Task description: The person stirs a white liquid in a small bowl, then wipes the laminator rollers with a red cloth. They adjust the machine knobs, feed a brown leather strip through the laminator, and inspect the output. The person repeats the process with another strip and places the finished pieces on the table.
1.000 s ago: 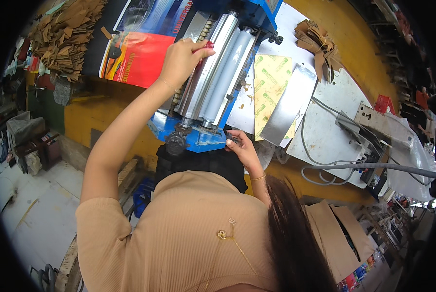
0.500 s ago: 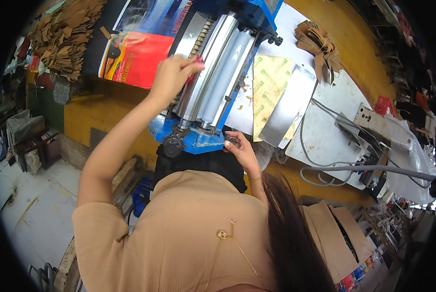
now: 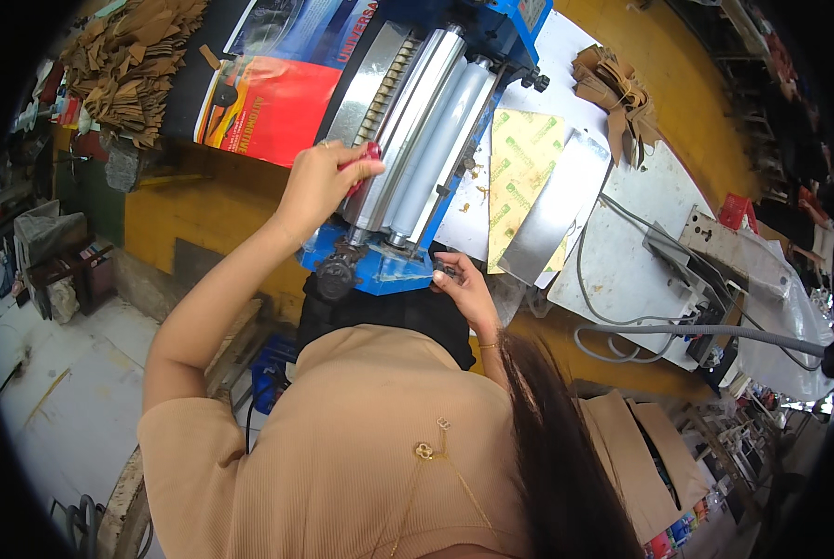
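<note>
A blue machine with long shiny metal rollers and a pale grey roller stands in front of me. My left hand is over the left side of the rollers, fingers closed round a small red object. Its kind is mostly hidden by my fingers. At the machine's near right corner, my right hand has its fingers closed round a dark knob. Another dark knob juts from the near left corner. A spiral-ridged bar runs along the rollers' left side.
Left of the machine lies a red and blue printed sheet, with a heap of brown leather pieces beyond it. To the right are a yellow patterned sheet, a metal plate, a bundle of brown strips and grey cables.
My left hand has moved slightly nearer me along the rollers, with the red object still in it. My right hand stays at the knob. The view has shifted a little.
</note>
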A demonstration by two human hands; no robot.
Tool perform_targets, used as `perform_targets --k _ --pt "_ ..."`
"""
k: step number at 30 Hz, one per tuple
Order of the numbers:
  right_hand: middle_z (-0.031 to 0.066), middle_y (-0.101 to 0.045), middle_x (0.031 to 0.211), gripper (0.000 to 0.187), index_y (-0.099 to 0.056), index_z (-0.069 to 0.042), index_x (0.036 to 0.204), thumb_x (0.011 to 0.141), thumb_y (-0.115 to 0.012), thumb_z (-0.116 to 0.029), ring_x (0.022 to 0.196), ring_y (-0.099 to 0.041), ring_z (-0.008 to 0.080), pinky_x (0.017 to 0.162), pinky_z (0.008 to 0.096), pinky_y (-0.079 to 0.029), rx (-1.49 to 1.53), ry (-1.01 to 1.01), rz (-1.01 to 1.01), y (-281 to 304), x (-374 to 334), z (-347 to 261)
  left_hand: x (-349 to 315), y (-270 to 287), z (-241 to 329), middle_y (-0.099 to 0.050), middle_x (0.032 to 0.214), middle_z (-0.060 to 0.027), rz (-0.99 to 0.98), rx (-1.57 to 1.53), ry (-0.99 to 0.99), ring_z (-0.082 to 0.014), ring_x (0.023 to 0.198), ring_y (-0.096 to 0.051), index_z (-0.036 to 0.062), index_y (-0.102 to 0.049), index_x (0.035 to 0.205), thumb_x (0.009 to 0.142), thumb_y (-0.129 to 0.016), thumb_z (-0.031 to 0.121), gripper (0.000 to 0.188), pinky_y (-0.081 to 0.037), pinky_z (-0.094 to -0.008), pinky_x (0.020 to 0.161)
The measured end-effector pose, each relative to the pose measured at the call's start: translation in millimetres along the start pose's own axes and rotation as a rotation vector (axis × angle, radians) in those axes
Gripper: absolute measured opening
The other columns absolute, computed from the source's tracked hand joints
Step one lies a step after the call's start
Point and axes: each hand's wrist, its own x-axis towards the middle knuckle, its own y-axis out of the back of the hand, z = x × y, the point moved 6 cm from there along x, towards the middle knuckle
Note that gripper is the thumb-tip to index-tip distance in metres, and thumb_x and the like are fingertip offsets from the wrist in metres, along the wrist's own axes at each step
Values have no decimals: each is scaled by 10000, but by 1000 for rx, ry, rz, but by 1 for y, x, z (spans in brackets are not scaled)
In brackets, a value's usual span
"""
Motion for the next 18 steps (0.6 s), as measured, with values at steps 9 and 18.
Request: perform_targets --k 9,18 --pt "61 -592 1056 394 -496 -3 1226 900 -648 -164 891 -575 114 805 263 -495 -39 3 13 -1 -4 -5 44 -7 8 -596 607 -162 38 -95 33 -277 593 -601 16 -717 953 800 -697 346 364 -458 -355 596" --pt "72 -597 1057 395 -492 8 1214 897 -651 -166 872 -587 107 786 246 -484 1 20 12 -3 -3 -4 24 0 8 -593 663 -179 57 153 -114 -294 624 -589 28 -715 984 811 -689 347 365 -449 -378 608"
